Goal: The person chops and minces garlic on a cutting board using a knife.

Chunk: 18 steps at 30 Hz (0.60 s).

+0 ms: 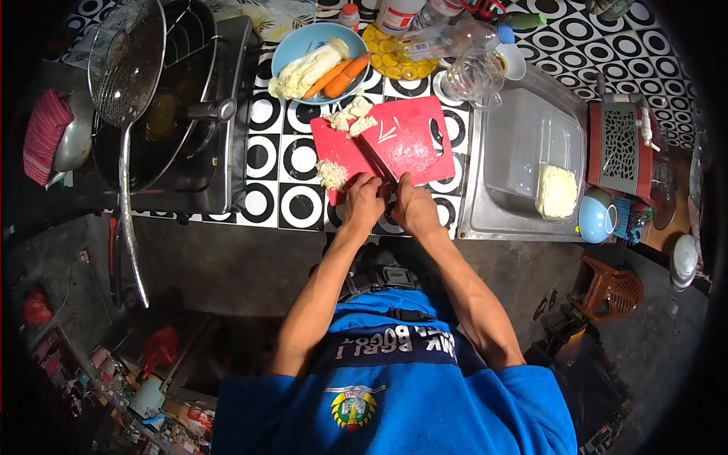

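My right hand [415, 206] is wrapped round the handle of a kitchen knife [373, 154]. The dark blade lies over the red cutting board [413, 148], pointing away from me and to the left. Fingers bent, my left hand [364, 203] rests at the board's near edge, just left of the knife; what lies under its fingertips is hidden. A small pile of finely chopped pale pieces [331, 174] sits at the board's left edge. Larger pale cabbage pieces [350, 116] lie at its far left corner, and a few thin strips [389, 129] lie on its middle.
Behind the board, a blue plate [284, 53] holds Chinese cabbage [312, 70] and carrots [345, 78]. To the left stands a stove with a wok [155, 163] and a long-handled strainer [125, 68]. On the right, a sink [485, 205] holds a container of pale food [557, 192].
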Each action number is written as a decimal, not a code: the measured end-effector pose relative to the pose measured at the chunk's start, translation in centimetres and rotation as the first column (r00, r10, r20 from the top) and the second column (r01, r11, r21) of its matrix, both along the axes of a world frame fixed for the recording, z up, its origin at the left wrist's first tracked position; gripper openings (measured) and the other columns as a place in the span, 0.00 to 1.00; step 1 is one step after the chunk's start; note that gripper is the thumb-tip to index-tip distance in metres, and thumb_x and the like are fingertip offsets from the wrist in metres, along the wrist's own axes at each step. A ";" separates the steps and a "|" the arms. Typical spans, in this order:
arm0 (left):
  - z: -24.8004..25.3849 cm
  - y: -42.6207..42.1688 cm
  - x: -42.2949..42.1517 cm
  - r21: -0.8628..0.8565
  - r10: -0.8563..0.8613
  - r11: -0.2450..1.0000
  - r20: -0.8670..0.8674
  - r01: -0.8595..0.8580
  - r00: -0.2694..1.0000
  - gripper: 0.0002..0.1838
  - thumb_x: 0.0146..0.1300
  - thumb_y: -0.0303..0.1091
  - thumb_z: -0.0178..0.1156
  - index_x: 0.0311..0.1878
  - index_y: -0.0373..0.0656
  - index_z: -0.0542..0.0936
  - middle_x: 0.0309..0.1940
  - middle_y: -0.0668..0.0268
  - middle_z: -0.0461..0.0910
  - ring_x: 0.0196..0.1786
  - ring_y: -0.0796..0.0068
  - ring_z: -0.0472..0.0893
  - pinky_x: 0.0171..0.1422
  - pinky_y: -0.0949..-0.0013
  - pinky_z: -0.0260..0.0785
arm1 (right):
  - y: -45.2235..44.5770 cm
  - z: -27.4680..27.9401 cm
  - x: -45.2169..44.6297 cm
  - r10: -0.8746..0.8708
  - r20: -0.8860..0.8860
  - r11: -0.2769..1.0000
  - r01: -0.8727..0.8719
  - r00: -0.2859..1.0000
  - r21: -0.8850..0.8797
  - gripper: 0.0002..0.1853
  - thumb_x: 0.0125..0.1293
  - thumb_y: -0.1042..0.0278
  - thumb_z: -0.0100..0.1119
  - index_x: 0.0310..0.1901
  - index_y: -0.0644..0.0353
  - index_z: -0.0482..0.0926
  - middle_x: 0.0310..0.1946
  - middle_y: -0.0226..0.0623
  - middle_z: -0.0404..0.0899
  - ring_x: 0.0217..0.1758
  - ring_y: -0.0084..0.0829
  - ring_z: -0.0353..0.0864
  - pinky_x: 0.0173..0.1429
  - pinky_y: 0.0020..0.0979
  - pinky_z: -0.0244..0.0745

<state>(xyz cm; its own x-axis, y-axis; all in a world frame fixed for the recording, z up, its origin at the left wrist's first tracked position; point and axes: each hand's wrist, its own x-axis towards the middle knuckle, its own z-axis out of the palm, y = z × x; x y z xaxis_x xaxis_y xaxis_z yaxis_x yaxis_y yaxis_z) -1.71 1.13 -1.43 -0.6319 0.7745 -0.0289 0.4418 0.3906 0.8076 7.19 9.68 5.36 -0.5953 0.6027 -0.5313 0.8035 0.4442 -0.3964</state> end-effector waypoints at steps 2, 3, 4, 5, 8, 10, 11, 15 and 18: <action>0.4 -0.5 0.6 -0.028 -0.011 1.000 0.016 0.011 1.000 0.03 0.52 0.24 0.60 0.30 0.37 0.78 0.30 0.52 0.76 0.34 0.46 0.78 0.38 0.53 0.72 | -1.0 -1.2 0.6 -0.009 -0.002 1.000 0.009 1.000 0.029 0.21 0.54 0.71 0.56 0.47 0.72 0.65 0.29 0.61 0.79 0.37 0.59 0.80 0.43 0.49 0.75; 0.4 -0.3 0.4 -0.045 -0.033 0.998 0.005 0.033 0.999 0.03 0.52 0.24 0.60 0.30 0.37 0.78 0.30 0.52 0.76 0.34 0.46 0.78 0.38 0.53 0.72 | -0.8 -1.3 0.3 -0.017 -0.013 0.998 0.017 1.000 0.056 0.21 0.53 0.71 0.56 0.48 0.73 0.65 0.29 0.61 0.79 0.36 0.59 0.80 0.42 0.49 0.75; 0.4 0.2 -0.1 -0.060 -0.047 0.997 -0.010 0.047 0.999 0.03 0.52 0.24 0.60 0.31 0.37 0.78 0.30 0.52 0.76 0.34 0.45 0.78 0.38 0.53 0.72 | -0.1 -1.3 0.0 -0.009 -0.023 0.998 0.010 1.000 0.064 0.22 0.53 0.72 0.56 0.48 0.73 0.65 0.29 0.61 0.79 0.36 0.59 0.80 0.42 0.49 0.75; 0.1 0.0 -0.1 -0.033 -0.041 0.999 -0.005 0.040 0.999 0.03 0.52 0.24 0.60 0.31 0.36 0.78 0.31 0.52 0.76 0.35 0.45 0.78 0.38 0.53 0.72 | -0.2 -1.3 0.1 -0.005 -0.024 0.999 0.006 1.000 0.054 0.22 0.53 0.72 0.55 0.49 0.74 0.65 0.29 0.61 0.79 0.36 0.59 0.80 0.42 0.49 0.75; 0.0 0.0 0.1 -0.024 -0.005 1.000 0.000 0.005 1.000 0.03 0.52 0.24 0.60 0.31 0.36 0.78 0.32 0.52 0.76 0.35 0.45 0.78 0.38 0.52 0.71 | -0.6 -1.1 0.5 0.030 -0.037 0.999 -0.029 0.999 0.038 0.23 0.55 0.72 0.53 0.52 0.75 0.63 0.30 0.62 0.79 0.36 0.58 0.81 0.42 0.49 0.75; -0.2 0.0 0.2 -0.038 -0.017 0.999 0.001 0.017 1.000 0.03 0.52 0.25 0.60 0.31 0.36 0.78 0.32 0.51 0.76 0.35 0.45 0.78 0.38 0.52 0.71 | -0.8 -1.6 0.6 0.031 -0.023 0.998 -0.029 0.999 0.057 0.24 0.56 0.72 0.53 0.52 0.74 0.63 0.30 0.62 0.79 0.37 0.58 0.81 0.42 0.49 0.76; -0.2 0.1 0.1 -0.043 -0.019 0.999 -0.003 0.018 1.000 0.04 0.52 0.25 0.60 0.31 0.36 0.78 0.32 0.51 0.76 0.35 0.45 0.78 0.38 0.51 0.71 | -0.5 -1.7 0.7 0.039 -0.035 0.997 -0.036 0.999 0.070 0.24 0.56 0.72 0.53 0.53 0.74 0.62 0.30 0.61 0.79 0.37 0.58 0.81 0.42 0.49 0.75; 0.2 -0.3 0.3 -0.070 -0.032 0.997 0.016 0.034 0.999 0.04 0.53 0.26 0.60 0.31 0.36 0.77 0.32 0.51 0.76 0.35 0.45 0.78 0.38 0.51 0.71 | -0.9 -2.9 0.8 0.022 -0.074 0.996 -0.015 0.997 0.093 0.26 0.53 0.73 0.55 0.52 0.76 0.62 0.27 0.60 0.78 0.33 0.58 0.80 0.37 0.50 0.74; 0.4 0.2 0.0 -0.060 -0.038 0.997 -0.005 0.037 0.999 0.04 0.53 0.26 0.60 0.30 0.36 0.77 0.32 0.51 0.76 0.35 0.45 0.78 0.38 0.51 0.71 | -0.6 -2.5 0.8 0.026 -0.077 0.997 -0.020 0.997 0.070 0.25 0.53 0.74 0.56 0.51 0.77 0.63 0.26 0.61 0.78 0.31 0.59 0.79 0.35 0.51 0.73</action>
